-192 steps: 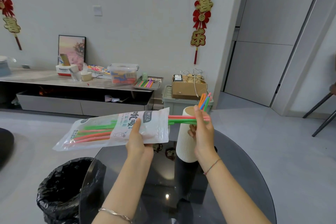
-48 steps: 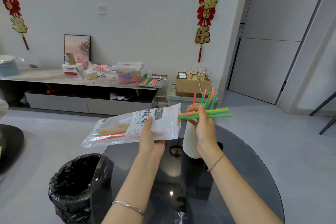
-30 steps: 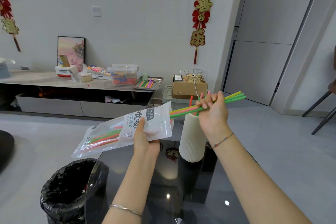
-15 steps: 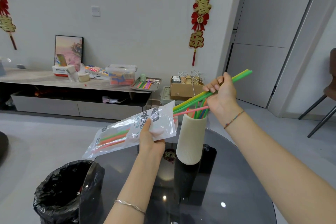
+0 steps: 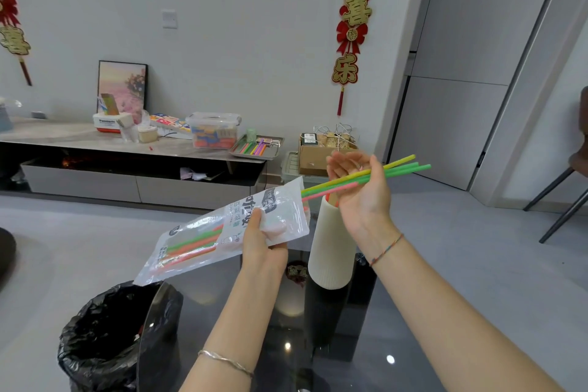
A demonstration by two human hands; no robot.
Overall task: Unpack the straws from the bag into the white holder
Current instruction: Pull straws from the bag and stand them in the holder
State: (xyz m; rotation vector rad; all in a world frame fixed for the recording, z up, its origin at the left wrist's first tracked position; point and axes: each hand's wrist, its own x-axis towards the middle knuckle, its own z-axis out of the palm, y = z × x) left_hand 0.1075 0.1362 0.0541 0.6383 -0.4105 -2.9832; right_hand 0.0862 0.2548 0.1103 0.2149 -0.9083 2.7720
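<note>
My left hand (image 5: 261, 240) grips a clear printed straw bag (image 5: 222, 232) near its open end, tilted up to the right over the table's left edge. Green, pink and orange straws remain inside the bag. A small bunch of straws (image 5: 401, 169), yellow, green and pink, juts from the bag mouth up to the right. My right hand (image 5: 361, 194), palm turned up with fingers loosely spread, holds this bunch just above the ribbed white holder (image 5: 331, 251). The holder stands upright on the dark glass table (image 5: 350, 350). My right hand hides most of its opening.
A black-lined trash bin (image 5: 105, 337) stands on the floor at the table's left edge. A long low cabinet (image 5: 133, 165) with boxes and a tray runs along the back wall. A cardboard box (image 5: 318, 153) sits behind the holder, and chair legs (image 5: 560, 210) are at the far right.
My right hand has turned palm up and dropped slightly toward the holder, and the straw bunch now lies flatter. The bag stays in my left hand, tilted about the same.
</note>
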